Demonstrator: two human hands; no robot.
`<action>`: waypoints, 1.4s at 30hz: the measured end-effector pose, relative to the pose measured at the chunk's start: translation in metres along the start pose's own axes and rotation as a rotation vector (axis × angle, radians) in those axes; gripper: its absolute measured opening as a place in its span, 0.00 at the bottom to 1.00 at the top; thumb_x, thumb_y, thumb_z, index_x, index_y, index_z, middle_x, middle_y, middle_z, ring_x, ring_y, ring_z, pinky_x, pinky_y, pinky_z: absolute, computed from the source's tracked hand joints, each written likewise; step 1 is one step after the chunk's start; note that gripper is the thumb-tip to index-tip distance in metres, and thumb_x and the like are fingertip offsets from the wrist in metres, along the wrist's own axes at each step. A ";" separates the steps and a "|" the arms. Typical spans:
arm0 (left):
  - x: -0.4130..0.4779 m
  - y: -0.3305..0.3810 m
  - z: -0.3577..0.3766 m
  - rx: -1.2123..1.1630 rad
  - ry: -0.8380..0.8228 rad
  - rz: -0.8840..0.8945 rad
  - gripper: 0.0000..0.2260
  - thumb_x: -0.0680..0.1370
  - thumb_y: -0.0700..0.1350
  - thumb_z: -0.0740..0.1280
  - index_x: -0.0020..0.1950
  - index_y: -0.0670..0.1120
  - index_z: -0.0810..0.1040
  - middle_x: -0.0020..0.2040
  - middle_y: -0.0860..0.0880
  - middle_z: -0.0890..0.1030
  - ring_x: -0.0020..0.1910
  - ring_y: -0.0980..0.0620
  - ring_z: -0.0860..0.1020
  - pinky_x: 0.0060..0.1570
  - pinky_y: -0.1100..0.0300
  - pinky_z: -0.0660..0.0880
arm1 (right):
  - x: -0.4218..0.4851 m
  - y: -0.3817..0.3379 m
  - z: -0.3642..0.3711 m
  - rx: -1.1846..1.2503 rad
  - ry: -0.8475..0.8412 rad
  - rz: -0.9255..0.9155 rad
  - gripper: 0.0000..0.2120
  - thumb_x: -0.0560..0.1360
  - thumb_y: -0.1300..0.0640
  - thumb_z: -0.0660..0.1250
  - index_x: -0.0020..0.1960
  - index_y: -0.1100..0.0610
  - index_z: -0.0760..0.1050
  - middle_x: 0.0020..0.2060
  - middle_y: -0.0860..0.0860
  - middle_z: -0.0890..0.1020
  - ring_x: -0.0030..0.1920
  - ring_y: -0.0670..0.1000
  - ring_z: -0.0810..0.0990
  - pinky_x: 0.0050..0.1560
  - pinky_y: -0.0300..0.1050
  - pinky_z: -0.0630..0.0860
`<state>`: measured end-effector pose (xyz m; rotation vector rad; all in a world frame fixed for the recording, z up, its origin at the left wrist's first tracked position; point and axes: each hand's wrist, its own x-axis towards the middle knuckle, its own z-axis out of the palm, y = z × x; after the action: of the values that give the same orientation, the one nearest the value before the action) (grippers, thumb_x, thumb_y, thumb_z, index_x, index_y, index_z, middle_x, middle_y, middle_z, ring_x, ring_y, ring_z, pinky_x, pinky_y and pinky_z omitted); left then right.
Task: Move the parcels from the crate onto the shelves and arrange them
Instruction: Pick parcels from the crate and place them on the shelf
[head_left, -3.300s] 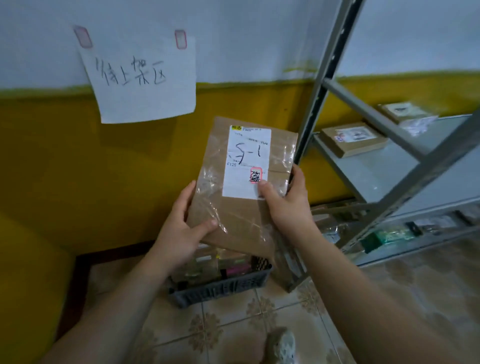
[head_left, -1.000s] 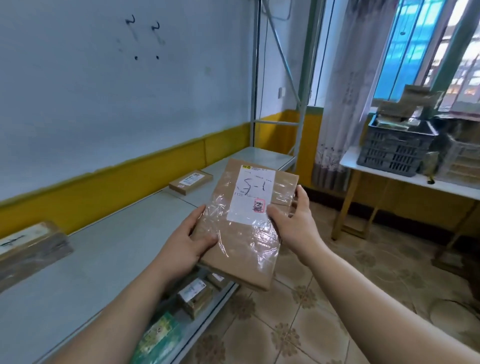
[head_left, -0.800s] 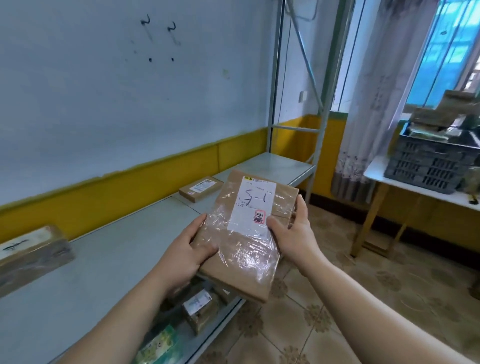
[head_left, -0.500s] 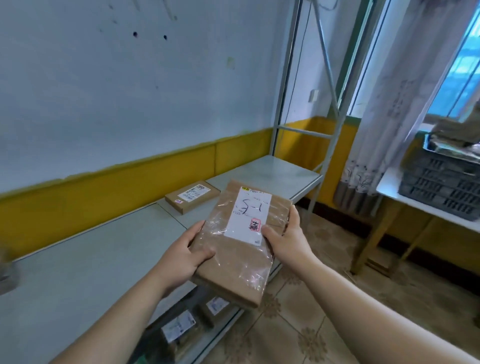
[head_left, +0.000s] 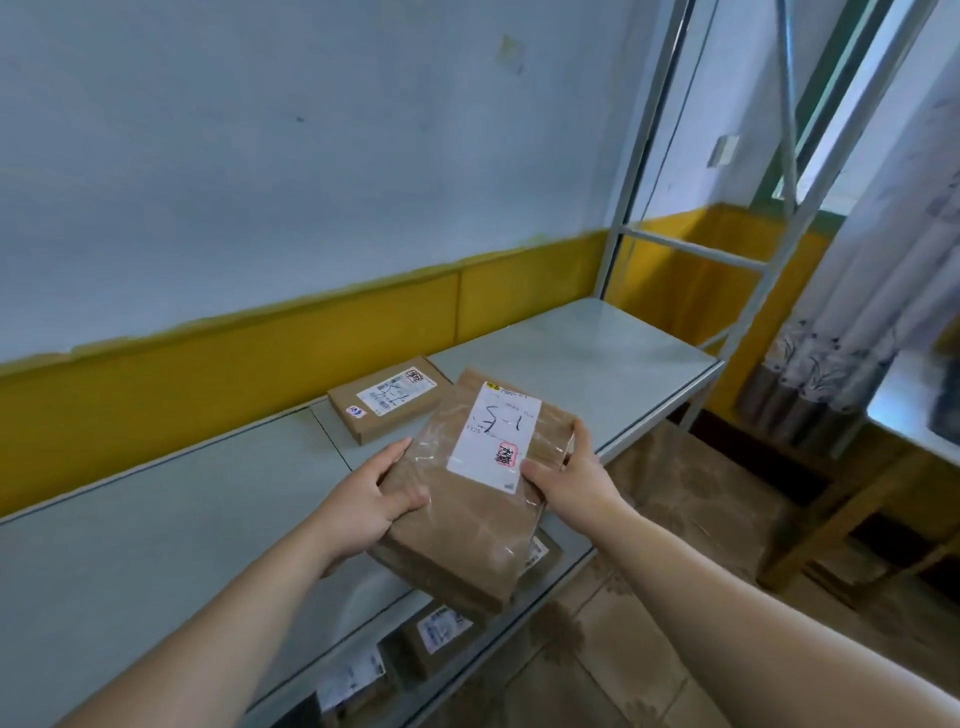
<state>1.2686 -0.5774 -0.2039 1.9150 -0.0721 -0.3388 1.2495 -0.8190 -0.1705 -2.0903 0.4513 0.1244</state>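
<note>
I hold a flat brown parcel (head_left: 467, 519) wrapped in clear tape, with a white label marked "5-1", just above the front edge of the grey metal shelf (head_left: 156, 545). My left hand (head_left: 371, 501) grips its left side with the thumb on top. My right hand (head_left: 569, 475) grips its right side, thumb on the label's lower corner. A smaller brown parcel (head_left: 387, 397) with a white label lies on the shelf just behind, near the yellow wall.
Several labelled parcels (head_left: 441, 631) lie on the lower shelf below. Grey shelf uprights (head_left: 631, 171) stand at the right end. A curtain (head_left: 862, 291) and a white table (head_left: 904, 415) are to the right, over a tiled floor (head_left: 649, 649).
I turned from the crate by the floor to the shelf and walked along it. The parcel, held in both hands throughout, has come down close to the shelf beside the smaller parcel.
</note>
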 end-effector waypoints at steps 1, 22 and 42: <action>0.010 0.000 0.004 -0.006 0.013 -0.017 0.31 0.76 0.49 0.71 0.75 0.60 0.61 0.66 0.56 0.71 0.60 0.54 0.75 0.50 0.65 0.73 | 0.014 0.001 -0.002 -0.001 -0.024 0.001 0.43 0.77 0.47 0.70 0.79 0.44 0.43 0.57 0.50 0.77 0.50 0.53 0.83 0.55 0.53 0.80; 0.198 0.045 0.097 0.089 0.175 -0.198 0.29 0.76 0.50 0.71 0.74 0.60 0.64 0.66 0.55 0.72 0.62 0.55 0.73 0.62 0.60 0.70 | 0.250 0.031 -0.089 -0.494 -0.262 -0.239 0.35 0.77 0.37 0.61 0.79 0.44 0.51 0.78 0.57 0.52 0.77 0.60 0.54 0.75 0.56 0.58; 0.322 0.002 0.058 0.725 0.478 -0.565 0.28 0.80 0.63 0.49 0.78 0.54 0.56 0.79 0.47 0.54 0.77 0.41 0.51 0.72 0.38 0.54 | 0.403 -0.020 -0.074 -1.022 -0.291 -0.732 0.50 0.62 0.27 0.29 0.80 0.46 0.49 0.81 0.52 0.46 0.79 0.56 0.40 0.76 0.59 0.40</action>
<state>1.5616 -0.6996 -0.2851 2.6711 0.7692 -0.2282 1.6234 -0.9796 -0.2211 -3.0103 -0.7264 0.2532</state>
